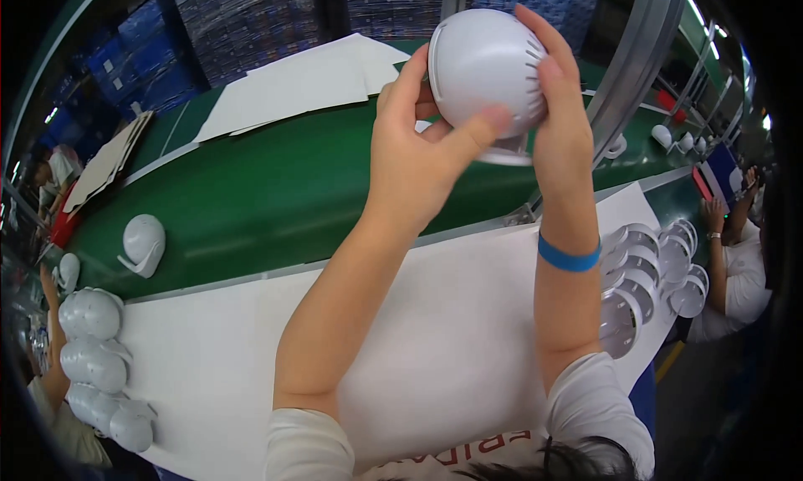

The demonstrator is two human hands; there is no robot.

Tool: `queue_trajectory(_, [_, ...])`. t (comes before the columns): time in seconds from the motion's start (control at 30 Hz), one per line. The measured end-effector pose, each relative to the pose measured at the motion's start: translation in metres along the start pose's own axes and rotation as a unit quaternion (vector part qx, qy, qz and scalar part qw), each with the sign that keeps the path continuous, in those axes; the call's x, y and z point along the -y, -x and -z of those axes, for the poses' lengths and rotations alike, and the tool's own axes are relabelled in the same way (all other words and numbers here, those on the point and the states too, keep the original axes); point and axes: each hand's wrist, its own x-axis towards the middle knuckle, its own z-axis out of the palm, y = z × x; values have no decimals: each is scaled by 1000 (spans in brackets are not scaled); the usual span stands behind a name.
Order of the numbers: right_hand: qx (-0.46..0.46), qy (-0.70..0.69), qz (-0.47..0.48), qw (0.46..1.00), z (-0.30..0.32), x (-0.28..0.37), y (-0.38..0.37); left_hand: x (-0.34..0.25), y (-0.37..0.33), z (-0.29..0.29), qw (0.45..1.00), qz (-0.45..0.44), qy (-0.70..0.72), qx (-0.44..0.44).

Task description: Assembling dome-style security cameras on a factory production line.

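Both my arms are raised over the bench, holding up a white round plastic housing (481, 63) with dark vent slots along its right side. My left hand (416, 159) grips it from the left and below, its thumb blurred across the lower front. On the right side, my right hand (562, 104) is wrapped around it, fingers by the slots. Under the ball a white curved stand or rim (507, 157) partly shows; my hands hide the rest. A blue band (569, 255) circles my right wrist.
A green conveyor belt (276, 180) runs behind the white-covered worktable (226, 339), carrying another white housing (144, 240). Several finished-looking housings (94, 360) line the left. Open white shells (640, 263) cluster at right, near a metal post (627, 71). Co-workers (740, 255) sit at both sides.
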Motion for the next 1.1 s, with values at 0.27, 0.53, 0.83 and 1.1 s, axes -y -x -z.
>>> queue_trajectory(0.27, [-1,-45,-22,999,-17,22,30,4,-8,47,975,199,83,-48])
queue_trajectory(0.53, [472,-567,-77,671,-2,81,80,130,-26,203,926,273,113,-233])
queue_trajectory(0.83, [486,-662,-65,567,-9,151,109,169,-16,218,918,329,-42,-218])
queue_trajectory(1.1, [545,-695,1,469,-14,213,122,12,18,248,815,339,-337,-329])
